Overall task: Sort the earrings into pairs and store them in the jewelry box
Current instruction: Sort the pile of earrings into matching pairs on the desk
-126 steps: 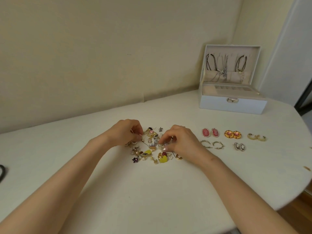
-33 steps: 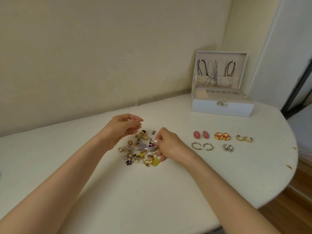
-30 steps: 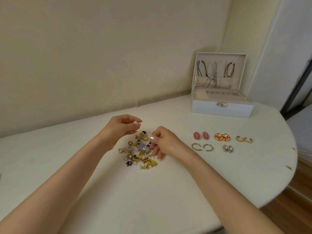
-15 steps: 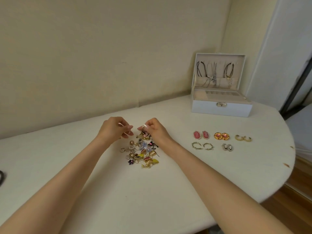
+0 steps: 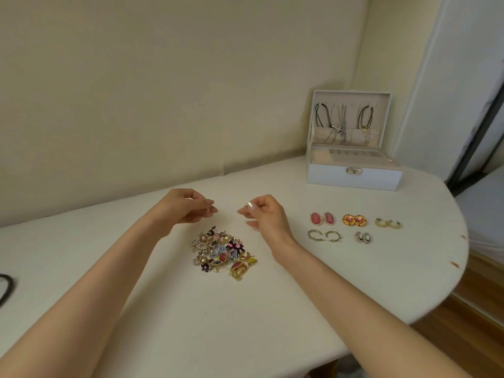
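On my feed the metal clasp on the front of the jewelry box is too small for me to make out any mark. The box stands open, well off to the far right of the pile of earrings, with necklaces hanging inside its raised lid.

Half a second ago I saw both hands almost touching over the far edge of the pile. Now they have lifted and drawn apart, and the whole pile lies uncovered on the table. The left hand hovers just beyond the pile on its left, fingers curled, with the thumb meeting the fingertips. The right hand hovers just beyond the pile on its right, thumb and forefinger pinched together and the other fingers loosely bent. I cannot tell whether either pinch holds an earring; anything there is too small to see.

Right of the pile, five sorted pairs lie as before in two rows. The farther row has pink ovals, gold-rimmed pink rounds and gold hoops. The nearer row has spiked silver hoops and small dark ovals. A black cord shows at the table's edge, far left of the pile.
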The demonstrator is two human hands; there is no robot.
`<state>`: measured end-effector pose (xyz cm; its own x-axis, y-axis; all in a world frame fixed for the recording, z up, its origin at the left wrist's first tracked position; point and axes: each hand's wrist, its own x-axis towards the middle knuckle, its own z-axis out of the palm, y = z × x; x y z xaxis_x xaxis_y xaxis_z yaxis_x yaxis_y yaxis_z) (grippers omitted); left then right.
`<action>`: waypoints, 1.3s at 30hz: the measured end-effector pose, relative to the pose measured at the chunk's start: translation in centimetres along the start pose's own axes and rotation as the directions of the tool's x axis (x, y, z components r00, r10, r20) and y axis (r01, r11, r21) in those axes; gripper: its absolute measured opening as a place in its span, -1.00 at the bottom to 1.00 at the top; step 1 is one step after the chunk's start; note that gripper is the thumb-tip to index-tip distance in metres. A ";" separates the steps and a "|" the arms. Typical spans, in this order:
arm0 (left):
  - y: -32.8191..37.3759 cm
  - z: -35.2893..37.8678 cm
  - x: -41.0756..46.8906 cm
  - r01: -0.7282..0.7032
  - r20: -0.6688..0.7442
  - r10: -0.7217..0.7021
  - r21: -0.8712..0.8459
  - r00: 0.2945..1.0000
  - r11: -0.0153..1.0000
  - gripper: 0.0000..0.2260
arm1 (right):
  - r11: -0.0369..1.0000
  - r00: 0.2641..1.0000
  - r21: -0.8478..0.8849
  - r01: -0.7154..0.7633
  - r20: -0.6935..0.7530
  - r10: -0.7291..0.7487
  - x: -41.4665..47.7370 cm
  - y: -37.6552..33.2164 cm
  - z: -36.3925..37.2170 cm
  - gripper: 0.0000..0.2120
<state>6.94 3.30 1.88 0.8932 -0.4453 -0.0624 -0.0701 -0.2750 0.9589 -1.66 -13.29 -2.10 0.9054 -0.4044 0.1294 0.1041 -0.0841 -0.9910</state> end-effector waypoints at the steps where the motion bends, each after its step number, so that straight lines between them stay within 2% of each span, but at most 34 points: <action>1: 0.1 0.2 -0.1 0.010 0.035 -0.009 -0.035 0.999 0.999 -0.90 | 1.000 1.000 0.014 -0.011 0.005 0.011 -0.3 -0.3 -0.6 -0.94; 5: 0.7 1.7 -0.5 0.033 0.172 -0.025 -0.044 0.985 0.999 -0.83 | 0.996 0.996 0.062 -0.058 0.078 0.053 -1.6 -1.2 -2.4 -0.96; 10: 1.0 3.7 -1.1 -0.003 0.291 0.001 0.007 0.957 1.000 -0.83 | 0.992 0.994 0.098 -0.079 0.083 0.071 -2.5 -1.4 -2.6 -0.95; 12: 1.0 3.9 -1.2 -0.017 0.302 0.017 -0.001 0.953 1.000 -0.83 | 0.987 0.995 0.144 -0.072 0.086 0.060 -2.6 -1.5 -2.6 -0.94; 15: 1.1 4.1 -1.2 -0.044 0.274 0.052 -0.033 0.960 0.998 -0.86 | 0.977 0.995 0.203 -0.060 0.087 0.043 -2.5 -1.5 -2.7 -0.82; 19: 1.3 4.3 -1.4 -0.068 0.287 0.099 -0.118 0.953 0.991 -0.81 | 0.976 0.988 0.213 -0.051 0.153 0.018 -2.8 -1.6 -3.0 -0.76; 22: 1.6 4.8 -1.7 -0.098 0.290 0.139 -0.152 0.947 0.984 -0.86 | 0.989 0.995 0.145 -0.025 0.100 0.011 -3.3 -1.8 -3.4 -0.82; 25: 1.9 5.7 -2.1 -0.152 0.250 0.166 -0.077 0.954 0.985 -0.90 | 0.999 0.999 0.054 0.000 0.038 -0.002 -3.7 -1.7 -4.8 -0.86; 31: 1.9 8.8 -2.9 -0.179 0.262 0.188 -0.058 0.947 0.982 -0.94 | 0.991 0.999 0.134 -0.016 0.049 0.009 -5.4 -1.9 -8.6 -0.89; 39: 2.8 15.1 -2.8 -0.236 0.386 0.211 0.018 0.898 0.972 -0.89 | 0.990 0.993 0.133 -0.045 -0.098 0.059 -7.4 -2.4 -14.7 -0.90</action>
<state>-2.41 -9.06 0.55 0.6162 -0.7866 0.0392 -0.2864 -0.1774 0.9416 -14.65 -23.51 -0.21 0.8653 -0.4957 0.0737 0.1165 0.0559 -0.9916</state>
